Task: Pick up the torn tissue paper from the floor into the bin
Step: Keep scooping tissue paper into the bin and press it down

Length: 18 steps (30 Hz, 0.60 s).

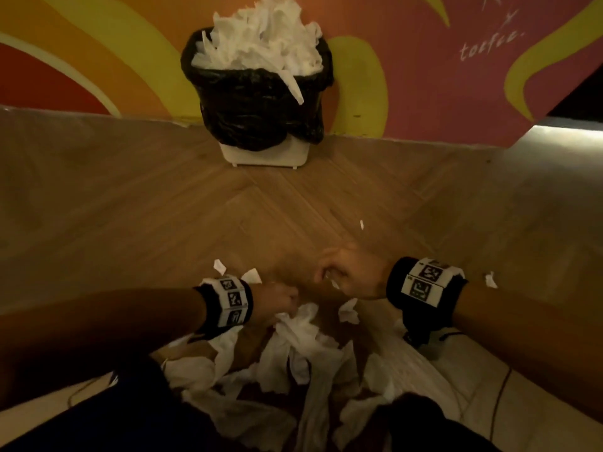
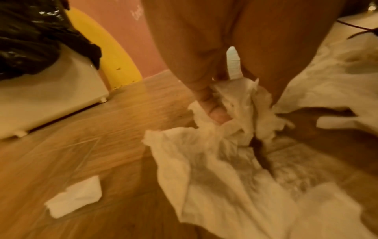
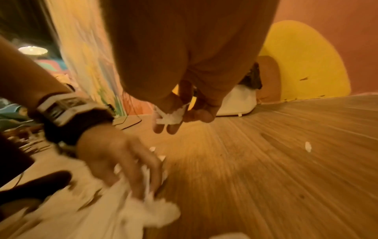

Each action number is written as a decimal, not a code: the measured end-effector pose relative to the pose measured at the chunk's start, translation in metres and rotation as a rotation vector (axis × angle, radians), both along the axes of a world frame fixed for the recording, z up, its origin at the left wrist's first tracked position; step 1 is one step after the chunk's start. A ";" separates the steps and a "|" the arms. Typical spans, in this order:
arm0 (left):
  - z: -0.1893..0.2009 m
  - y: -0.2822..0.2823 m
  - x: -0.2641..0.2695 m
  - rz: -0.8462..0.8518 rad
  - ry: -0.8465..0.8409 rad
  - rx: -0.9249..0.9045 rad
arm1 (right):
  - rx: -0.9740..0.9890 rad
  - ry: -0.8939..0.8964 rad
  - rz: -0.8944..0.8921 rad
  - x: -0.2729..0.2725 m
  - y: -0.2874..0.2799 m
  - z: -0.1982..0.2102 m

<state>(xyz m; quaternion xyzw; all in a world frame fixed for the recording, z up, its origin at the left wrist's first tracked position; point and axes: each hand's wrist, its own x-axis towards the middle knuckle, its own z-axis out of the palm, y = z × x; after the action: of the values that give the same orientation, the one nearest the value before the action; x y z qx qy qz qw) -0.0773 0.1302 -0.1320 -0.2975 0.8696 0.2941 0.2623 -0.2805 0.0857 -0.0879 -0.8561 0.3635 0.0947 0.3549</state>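
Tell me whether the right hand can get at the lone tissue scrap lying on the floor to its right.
Probably yes. The scrap lies alone on bare wooden floor just beyond the right wrist, with nothing between them. But the right hand already pinches a small tissue piece, so grabbing another may be awkward.

Floor [image 1: 202, 203]: wood-pattern planks laid in a herringbone layout, changing to a paler surface [image 1: 538, 396] at the lower right, where a thin dark cable [image 1: 499, 391] runs across it. Wall [image 1: 408, 76]: painted mural in orange, pink and red with curved yellow bands [image 1: 365, 70] and white handwritten lettering [image 1: 489, 48] at upper right; it meets the floor at a straight edge. Lighting: dim and warm, with a lit round lamp [image 3: 32, 51] visible at far left in the right wrist view.
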 end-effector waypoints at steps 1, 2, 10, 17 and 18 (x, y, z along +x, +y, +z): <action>0.003 -0.002 0.002 0.063 0.026 0.027 | -0.007 -0.002 0.030 0.000 0.009 -0.004; 0.007 -0.004 0.004 0.117 0.059 0.034 | -0.019 -0.008 0.061 0.001 0.017 -0.007; 0.039 -0.037 0.027 0.422 0.203 -0.046 | -0.162 -0.127 0.352 0.016 0.075 -0.047; 0.054 -0.033 0.057 0.521 0.058 -0.092 | -0.154 0.288 0.756 0.000 0.098 -0.058; 0.051 -0.028 0.059 0.495 -0.033 -0.086 | -0.160 0.297 0.761 -0.003 0.098 -0.057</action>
<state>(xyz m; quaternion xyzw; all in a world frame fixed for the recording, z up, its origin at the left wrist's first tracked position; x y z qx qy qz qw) -0.0180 0.1019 -0.0810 -0.5170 0.7775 0.3073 0.1837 -0.2832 0.1839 -0.1454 -0.9314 0.0745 0.3129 0.1707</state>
